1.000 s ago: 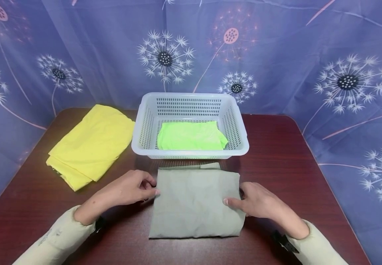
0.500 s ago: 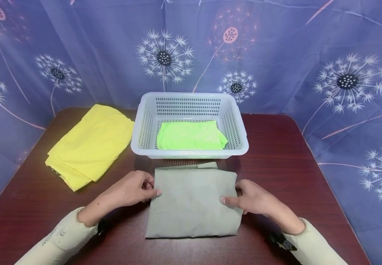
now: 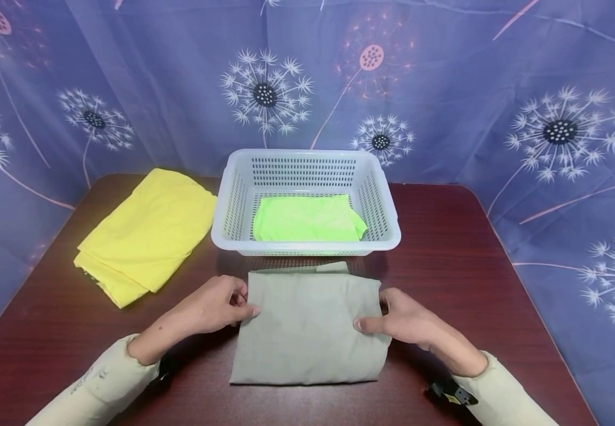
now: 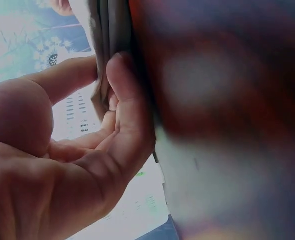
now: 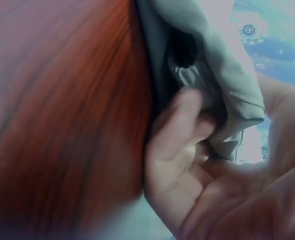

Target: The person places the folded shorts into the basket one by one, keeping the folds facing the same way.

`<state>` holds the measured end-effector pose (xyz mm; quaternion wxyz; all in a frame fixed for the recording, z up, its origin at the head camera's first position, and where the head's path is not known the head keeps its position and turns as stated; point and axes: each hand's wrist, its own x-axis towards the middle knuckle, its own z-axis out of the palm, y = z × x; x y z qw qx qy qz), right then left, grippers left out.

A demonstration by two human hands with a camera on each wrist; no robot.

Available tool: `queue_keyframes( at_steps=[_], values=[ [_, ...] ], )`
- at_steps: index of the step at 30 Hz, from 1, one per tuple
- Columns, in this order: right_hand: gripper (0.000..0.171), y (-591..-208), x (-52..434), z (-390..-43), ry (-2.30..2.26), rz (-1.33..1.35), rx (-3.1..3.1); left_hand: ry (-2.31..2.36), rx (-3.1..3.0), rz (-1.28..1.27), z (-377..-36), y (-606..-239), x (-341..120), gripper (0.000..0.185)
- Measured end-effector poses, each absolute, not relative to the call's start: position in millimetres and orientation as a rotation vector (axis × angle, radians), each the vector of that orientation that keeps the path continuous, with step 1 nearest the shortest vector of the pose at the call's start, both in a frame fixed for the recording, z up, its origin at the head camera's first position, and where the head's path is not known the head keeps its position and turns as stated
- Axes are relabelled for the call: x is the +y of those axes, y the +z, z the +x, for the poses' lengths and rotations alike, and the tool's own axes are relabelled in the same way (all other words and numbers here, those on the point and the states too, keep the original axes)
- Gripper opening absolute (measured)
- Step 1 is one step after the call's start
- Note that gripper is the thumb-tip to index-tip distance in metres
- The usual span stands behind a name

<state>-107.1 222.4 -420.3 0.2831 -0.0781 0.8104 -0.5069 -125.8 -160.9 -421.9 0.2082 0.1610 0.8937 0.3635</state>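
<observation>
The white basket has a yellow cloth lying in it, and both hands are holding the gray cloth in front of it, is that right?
Not quite: the head view shows a bright green cloth in the white basket, not a yellow one. The left hand and right hand are indeed holding the gray cloth in front of it.

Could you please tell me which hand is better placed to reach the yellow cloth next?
Probably the left hand: it is nearer the yellow cloth, while the right hand is across the grey cloth. Left would first have to release the grey cloth, which both hands hold.
</observation>
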Motion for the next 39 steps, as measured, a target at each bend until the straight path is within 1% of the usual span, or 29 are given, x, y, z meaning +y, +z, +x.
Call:
queue_keyframes(
  at_steps=[5,12,22,35,39],
  values=[
    [0.034,-416,222,-104,-1.344,-0.197,2.222,1.029,2.477,0.466,-126,-422,-162,0.031],
    [0.038,-413,220,-100,-1.488,-0.216,2.119,1.143,2.386,0.467,-125,-420,-165,0.029],
    [0.038,-410,216,-95,-1.571,-0.208,2.108,1.343,2.19,0.441,-124,-422,-164,0.02],
    [0.044,-414,210,-95,-1.684,-0.154,2.032,1.373,2.117,0.418,-126,-424,-163,0.024],
    [0.048,-415,209,-94,-1.739,-0.11,1.959,1.413,2.048,0.392,-126,-426,-164,0.022]
  ],
)
